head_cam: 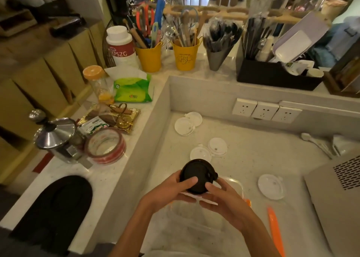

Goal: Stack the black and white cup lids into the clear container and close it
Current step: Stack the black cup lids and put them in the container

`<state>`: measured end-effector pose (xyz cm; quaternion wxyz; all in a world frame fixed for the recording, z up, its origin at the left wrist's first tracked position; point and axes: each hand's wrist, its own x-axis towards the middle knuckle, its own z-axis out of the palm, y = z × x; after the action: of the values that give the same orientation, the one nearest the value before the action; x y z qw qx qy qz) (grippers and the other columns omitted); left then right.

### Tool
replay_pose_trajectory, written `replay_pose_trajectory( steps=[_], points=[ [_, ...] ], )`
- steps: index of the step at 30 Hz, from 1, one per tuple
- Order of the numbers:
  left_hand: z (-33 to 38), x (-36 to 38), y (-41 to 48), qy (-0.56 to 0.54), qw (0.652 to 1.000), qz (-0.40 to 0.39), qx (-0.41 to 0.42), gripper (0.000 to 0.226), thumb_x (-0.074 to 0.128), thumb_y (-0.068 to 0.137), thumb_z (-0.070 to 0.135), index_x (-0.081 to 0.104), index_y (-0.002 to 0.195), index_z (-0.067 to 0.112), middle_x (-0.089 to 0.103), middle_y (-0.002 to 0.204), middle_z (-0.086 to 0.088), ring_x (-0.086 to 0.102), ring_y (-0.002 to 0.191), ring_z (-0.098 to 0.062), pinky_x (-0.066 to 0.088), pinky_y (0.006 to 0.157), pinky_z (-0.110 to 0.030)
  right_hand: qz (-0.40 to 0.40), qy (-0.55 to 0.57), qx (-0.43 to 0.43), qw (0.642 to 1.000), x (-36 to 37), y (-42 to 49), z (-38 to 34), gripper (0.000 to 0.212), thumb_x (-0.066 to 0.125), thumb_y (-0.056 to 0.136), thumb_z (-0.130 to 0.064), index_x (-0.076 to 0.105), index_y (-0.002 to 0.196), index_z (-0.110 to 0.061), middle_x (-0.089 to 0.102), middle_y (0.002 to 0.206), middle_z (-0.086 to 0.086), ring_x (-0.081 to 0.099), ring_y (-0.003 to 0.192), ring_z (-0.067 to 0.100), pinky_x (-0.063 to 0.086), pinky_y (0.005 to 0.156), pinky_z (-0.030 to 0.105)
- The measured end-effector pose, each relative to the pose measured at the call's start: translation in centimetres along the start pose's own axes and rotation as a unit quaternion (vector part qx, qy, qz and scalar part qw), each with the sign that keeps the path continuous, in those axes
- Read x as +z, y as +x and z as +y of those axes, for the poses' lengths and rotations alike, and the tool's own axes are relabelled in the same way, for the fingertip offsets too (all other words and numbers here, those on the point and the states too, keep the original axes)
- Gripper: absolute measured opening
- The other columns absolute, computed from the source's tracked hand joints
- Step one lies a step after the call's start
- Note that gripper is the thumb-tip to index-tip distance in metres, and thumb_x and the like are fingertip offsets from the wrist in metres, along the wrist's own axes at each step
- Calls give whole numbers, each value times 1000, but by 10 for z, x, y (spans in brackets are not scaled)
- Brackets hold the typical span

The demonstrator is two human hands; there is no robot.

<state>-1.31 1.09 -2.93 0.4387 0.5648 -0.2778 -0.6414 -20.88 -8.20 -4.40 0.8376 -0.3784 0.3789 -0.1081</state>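
One wide-angle head-worn camera is looking forward and down onto the sunken counter (pixel 243 155), sitting close above the left hand (pixel 171 190) and right hand (pixel 226 200) holding the black lids (pixel 194 175), and reaching the far ledge (pixel 202 71)

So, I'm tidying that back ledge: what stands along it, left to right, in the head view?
White bottle → first yellow bucket → second yellow bucket → grey cone holder → black organiser box

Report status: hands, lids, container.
Left hand and right hand both grip the black lid stack, above the clear container. Five white lids loose on the counter. Nothing in the way.
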Motion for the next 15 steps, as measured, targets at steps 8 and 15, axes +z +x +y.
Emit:
replay_pose_trajectory(
  steps=[8, 15],
  points=[
    [-25, -14, 10, 376, 884, 265, 78, 31, 58, 96, 45, 61, 122, 29, 67, 99, 7, 61, 92, -9, 50, 84, -30, 68, -130, 34, 989, -24, 5, 15, 28, 69, 91, -14, 65, 119, -18, 77, 105, 9, 74, 99, 26, 61, 85, 47],
    [-58, 0, 38, 276, 927, 238, 94, 33, 37, 108, 32, 46, 139, 35, 64, 118, -18, 61, 107, -29, 53, 98, -48, 143, -327, 93, 930, -3, 48, 38, 39, 62, 92, -12, 59, 131, -15, 64, 115, 6, 60, 106, 21, 54, 84, 32]
  ],
)
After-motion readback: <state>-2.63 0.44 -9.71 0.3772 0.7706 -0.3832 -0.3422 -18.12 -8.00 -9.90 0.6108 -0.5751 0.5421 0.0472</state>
